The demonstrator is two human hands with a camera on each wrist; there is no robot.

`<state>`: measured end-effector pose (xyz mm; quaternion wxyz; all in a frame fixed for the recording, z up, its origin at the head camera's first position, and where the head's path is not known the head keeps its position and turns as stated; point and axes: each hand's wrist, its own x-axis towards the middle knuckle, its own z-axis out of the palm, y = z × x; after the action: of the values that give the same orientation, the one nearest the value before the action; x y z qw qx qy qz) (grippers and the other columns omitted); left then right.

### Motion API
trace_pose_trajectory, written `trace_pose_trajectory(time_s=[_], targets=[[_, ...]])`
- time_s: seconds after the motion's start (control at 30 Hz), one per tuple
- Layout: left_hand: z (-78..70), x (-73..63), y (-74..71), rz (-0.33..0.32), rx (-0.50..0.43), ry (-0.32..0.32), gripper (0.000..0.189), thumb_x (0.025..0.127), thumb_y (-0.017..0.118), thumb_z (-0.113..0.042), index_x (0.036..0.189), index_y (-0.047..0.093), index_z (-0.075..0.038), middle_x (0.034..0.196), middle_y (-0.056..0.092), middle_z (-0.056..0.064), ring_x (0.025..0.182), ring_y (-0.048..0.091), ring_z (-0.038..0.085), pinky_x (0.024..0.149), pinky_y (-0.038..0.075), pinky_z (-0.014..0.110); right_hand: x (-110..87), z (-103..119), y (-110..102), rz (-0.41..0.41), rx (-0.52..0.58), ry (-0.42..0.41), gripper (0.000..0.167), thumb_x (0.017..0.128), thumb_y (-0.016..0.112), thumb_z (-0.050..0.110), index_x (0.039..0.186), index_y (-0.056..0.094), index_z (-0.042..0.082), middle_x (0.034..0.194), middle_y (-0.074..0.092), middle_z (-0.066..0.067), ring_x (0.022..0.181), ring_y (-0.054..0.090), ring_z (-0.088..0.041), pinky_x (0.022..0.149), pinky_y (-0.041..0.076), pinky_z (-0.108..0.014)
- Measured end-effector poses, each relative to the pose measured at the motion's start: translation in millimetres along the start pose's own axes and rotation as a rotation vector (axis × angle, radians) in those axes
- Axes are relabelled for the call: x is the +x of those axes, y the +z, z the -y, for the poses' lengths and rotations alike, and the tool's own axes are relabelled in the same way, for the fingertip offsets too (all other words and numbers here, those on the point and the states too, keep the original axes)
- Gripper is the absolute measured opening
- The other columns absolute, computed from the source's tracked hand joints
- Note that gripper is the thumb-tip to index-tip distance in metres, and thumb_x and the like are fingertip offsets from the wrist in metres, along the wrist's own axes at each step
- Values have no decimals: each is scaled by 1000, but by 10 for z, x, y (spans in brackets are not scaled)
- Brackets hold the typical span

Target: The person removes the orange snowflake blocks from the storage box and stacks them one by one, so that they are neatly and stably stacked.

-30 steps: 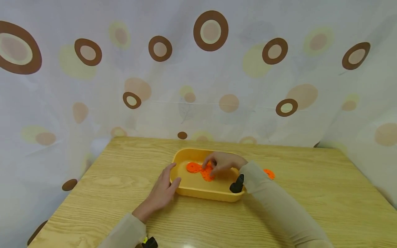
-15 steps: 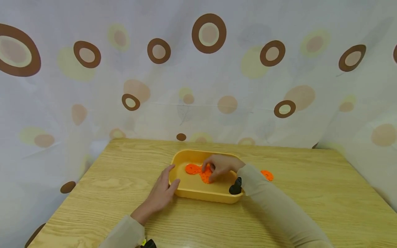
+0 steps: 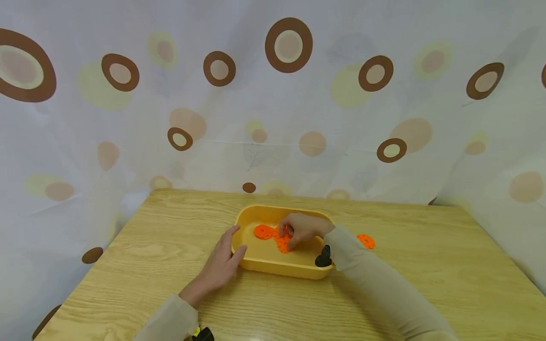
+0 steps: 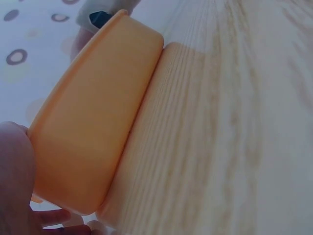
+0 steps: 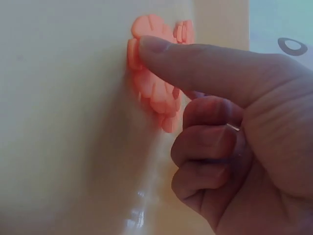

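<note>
A yellow plastic tub (image 3: 277, 269) stands on the table with several orange notched interlocking discs (image 3: 263, 231) in it. My right hand (image 3: 301, 228) reaches inside and pinches one orange notched disc (image 5: 149, 83). Its thumb presses on the disc's edge in the right wrist view; the index fingertip is mostly hidden behind, and the other fingers are curled. At the tub's left end, my left hand (image 3: 222, 263) rests against the outer wall with fingers and thumb spread at the rim. The left wrist view shows that hand along the tub's wall (image 4: 98, 112).
Another orange disc (image 3: 366, 241) lies on the wooden table (image 3: 426, 265), right of the tub and beyond the right sleeve (image 3: 379, 279). A patterned cloth (image 3: 311, 109) hangs behind the table. A black wrist device (image 3: 324, 258) overlaps the tub's front right corner.
The right hand has shifted only slightly over the orange discs and keeps its pinch. The left hand stays at the tub's end; the head view has moved a little.
</note>
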<state>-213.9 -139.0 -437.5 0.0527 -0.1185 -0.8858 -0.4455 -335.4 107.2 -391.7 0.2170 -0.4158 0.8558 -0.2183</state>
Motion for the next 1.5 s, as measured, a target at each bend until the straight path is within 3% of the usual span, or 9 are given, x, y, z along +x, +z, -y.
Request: trace_pose_trajectory(time_s=[0.37, 0.7, 0.97, 1.2, 1.5], targets=[[-9, 4, -18, -2, 11, -3, 54, 102, 46, -27, 149, 27, -8, 151, 31, 21, 140, 30, 38, 113, 24, 56, 2, 39, -23, -12, 62, 68, 25, 73, 82, 9, 78, 57, 6, 65, 41, 5, 59, 38, -8, 60, 35, -19], [-1, 9, -26, -1, -5, -11, 54, 102, 47, -27, 149, 27, -8, 151, 32, 20, 140, 30, 37, 113, 24, 55, 9, -15, -22, -23, 37, -11, 35, 87, 72, 20, 62, 47, 12, 56, 35, 7, 50, 32, -6, 56, 30, -19], [5, 0, -32, 4, -5, -1, 54, 102, 46, -26, 148, 27, -6, 151, 32, 21, 139, 30, 39, 111, 26, 57, 0, -47, -9, -45, 105, 5, 30, 93, 63, 24, 67, 63, 10, 54, 43, 8, 48, 31, -7, 56, 31, -20], [-3, -4, -23, 9, -14, -23, 54, 102, 47, -27, 149, 27, -8, 152, 31, 19, 141, 29, 36, 113, 24, 55, -19, -26, -34, -75, 174, 31, 30, 95, 61, 23, 68, 60, 9, 57, 43, 6, 50, 32, -9, 56, 31, -22], [-18, -5, 0, 10, -19, -11, 54, 102, 46, -27, 149, 27, -6, 151, 31, 20, 140, 30, 37, 113, 24, 56, -25, -38, -62, -115, 177, -9, 32, 97, 58, 23, 68, 57, 9, 54, 33, 6, 48, 27, -10, 55, 30, -24]])
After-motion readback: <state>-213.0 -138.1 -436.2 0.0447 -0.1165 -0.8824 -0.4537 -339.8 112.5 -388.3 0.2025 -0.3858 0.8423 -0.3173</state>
